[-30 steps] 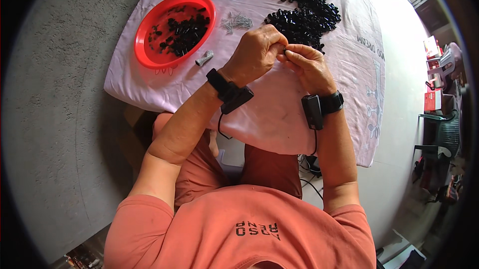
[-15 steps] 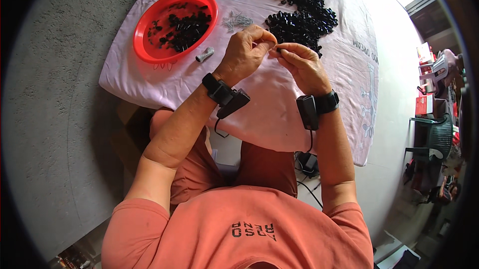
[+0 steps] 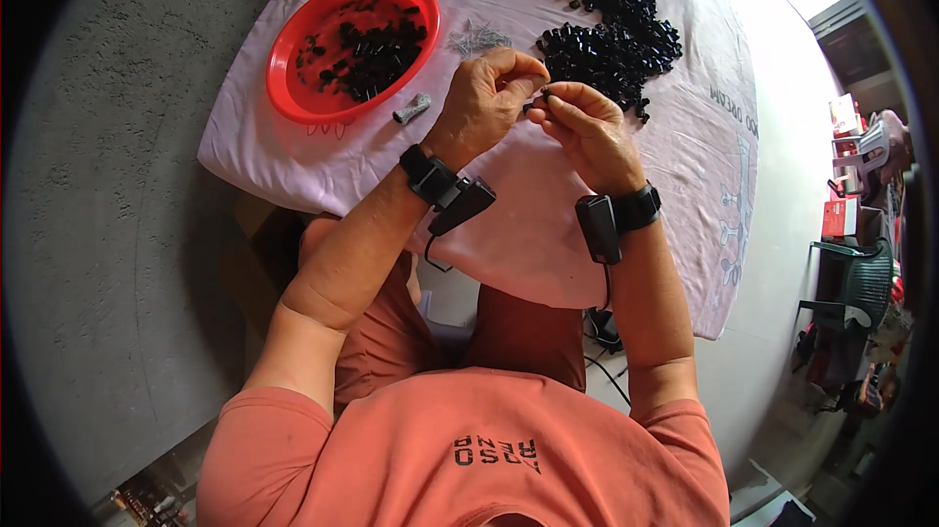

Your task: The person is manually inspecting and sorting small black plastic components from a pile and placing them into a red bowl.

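Over the near part of the table, my left hand [image 3: 486, 102] is closed in a pinch, thumb against forefinger. Whatever lies between those fingertips is too small to make out. Right beside it, my right hand [image 3: 595, 136] grips a small black plastic piece [image 3: 546, 96] between thumb and forefinger. The fingertips of both hands almost meet. Just beyond them spreads a large pile of small black plastic pieces [image 3: 597, 60]. Thin silvery pins [image 3: 477, 39] lie loose beyond my left hand. A short grey and black cylinder [image 3: 412, 109] rests to the left of that hand.
A round red basin [image 3: 284, 87] with more black pieces inside stands at the left of the cloth-covered table [image 3: 675, 263]. A few black pieces lie near the far edge. On the floor to the right is a dark green chair [image 3: 861, 278]. Cables [image 3: 611, 380] hang below the table.
The view has shifted slightly, so the table things appear a little farther right. My fingertips have drawn slightly apart, and the black piece stays in my right hand.
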The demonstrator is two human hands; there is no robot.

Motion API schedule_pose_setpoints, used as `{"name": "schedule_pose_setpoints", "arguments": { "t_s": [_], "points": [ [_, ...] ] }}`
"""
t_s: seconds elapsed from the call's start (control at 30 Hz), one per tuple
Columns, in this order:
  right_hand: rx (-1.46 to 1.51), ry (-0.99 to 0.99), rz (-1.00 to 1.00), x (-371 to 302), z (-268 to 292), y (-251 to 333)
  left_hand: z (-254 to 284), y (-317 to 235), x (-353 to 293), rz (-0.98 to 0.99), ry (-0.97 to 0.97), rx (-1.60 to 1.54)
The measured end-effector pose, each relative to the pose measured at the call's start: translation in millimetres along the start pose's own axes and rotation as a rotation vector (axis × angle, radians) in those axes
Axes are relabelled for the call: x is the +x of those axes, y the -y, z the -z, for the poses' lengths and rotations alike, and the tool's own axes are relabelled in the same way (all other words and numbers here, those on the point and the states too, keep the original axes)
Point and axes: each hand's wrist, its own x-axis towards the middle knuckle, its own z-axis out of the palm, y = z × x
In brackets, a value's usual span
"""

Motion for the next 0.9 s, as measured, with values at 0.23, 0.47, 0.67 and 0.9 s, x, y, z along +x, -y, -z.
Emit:
{"name": "schedule_pose_setpoints", "arguments": {
  "t_s": [0.23, 0.47, 0.67, 0.9],
  "points": [
    [-0.03, 0.01, 0.013, -1.8, 1.0, -0.9, -0.3, -5.1, -0.5, -0.047, 0.02, 0.123],
    [-0.067, 0.018, 0.042, -2.9, -1.1, 2.2, 0.8, -12.6, -0.2, -0.25, 0.009, 0.354],
    [-0.242, -0.039, 0.036, -3.5, -1.5, 4.5, -2.7, -16.0, -1.4, -0.409, 0.015, 0.417],
    [-0.254, -0.027, 0.059, -3.4, 2.6, 10.3, -4.1, -16.3, 0.2, -0.45, 0.014, 0.39]
  ]
}}
